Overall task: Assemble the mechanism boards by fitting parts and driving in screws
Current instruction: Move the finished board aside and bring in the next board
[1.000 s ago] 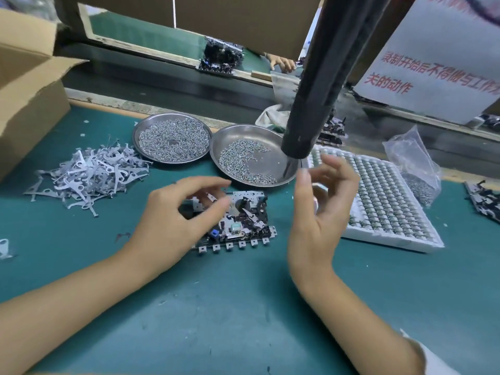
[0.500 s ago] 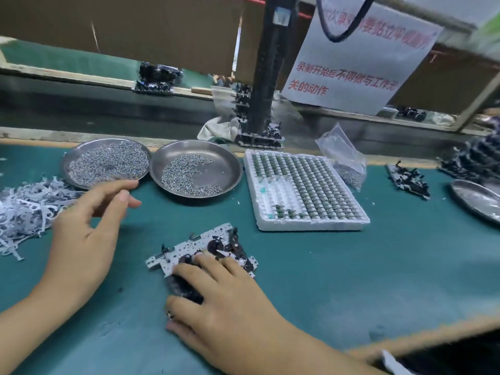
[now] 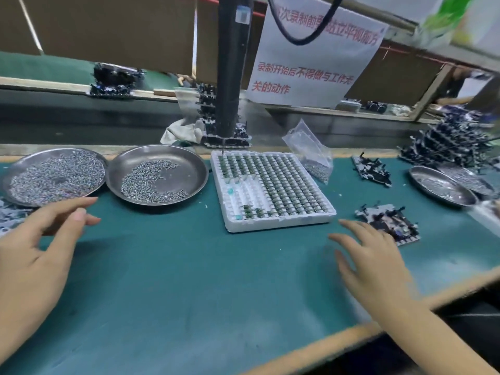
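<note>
Setting a mechanism board [image 3: 388,223] aside on the right of the green mat [image 3: 189,280] looks to be the step in hand, judging by where the right hand [image 3: 376,263] lies: its fingers are spread and nearly flat, their tips at the board's near-left edge, though blur makes it hard to say whether they touch it or sit just short. It grips nothing. The left hand [image 3: 35,250] hovers over the mat's left side with fingers loosely extended and empty, near the fuller screw dish [image 3: 54,175] and beside a second dish [image 3: 157,174] holding fewer screws.

Another board [image 3: 372,170] lies farther back on the right, and a heap of them [image 3: 449,144] stands behind it (whether finished or waiting, I cannot tell). The next move probably calls for fetching a fresh board to the middle, then picking a part from the white foam tray [image 3: 273,190] and bringing down the hanging screwdriver [image 3: 230,77], whose tip hangs over the tray's far-left corner.
</note>
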